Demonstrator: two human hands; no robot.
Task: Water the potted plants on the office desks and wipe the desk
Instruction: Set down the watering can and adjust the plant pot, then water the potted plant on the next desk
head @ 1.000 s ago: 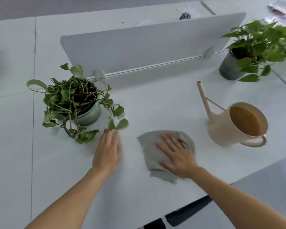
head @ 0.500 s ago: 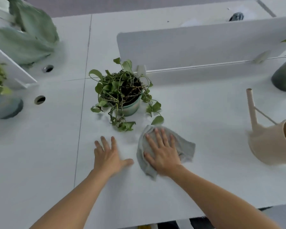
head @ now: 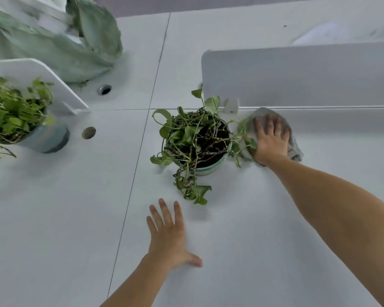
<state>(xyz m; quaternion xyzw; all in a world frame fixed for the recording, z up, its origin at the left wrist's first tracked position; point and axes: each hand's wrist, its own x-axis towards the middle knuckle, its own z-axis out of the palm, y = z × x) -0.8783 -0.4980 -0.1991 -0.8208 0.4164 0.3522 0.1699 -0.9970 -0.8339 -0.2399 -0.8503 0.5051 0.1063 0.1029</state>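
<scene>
Palm down, my left hand [head: 167, 238] lies flat and empty on the desk [head: 253, 229] nearest me, fingers straight, I think to brace my lean forward. Beyond it stands the pot [head: 208, 170], its vines trailing toward that hand but well apart from it. Farther off, my right hand [head: 272, 140] presses the cloth [head: 294, 149] with straight fingers just right of the pot, touching its leaves, at the foot of the divider [head: 297, 74], likely to wipe the strip behind the plant.

Office; white desks [head: 231, 251] joined edge to edge; low divider screens [head: 297, 74]; cable grommet holes [head: 104, 89]; potted plants [head: 195, 140]
</scene>
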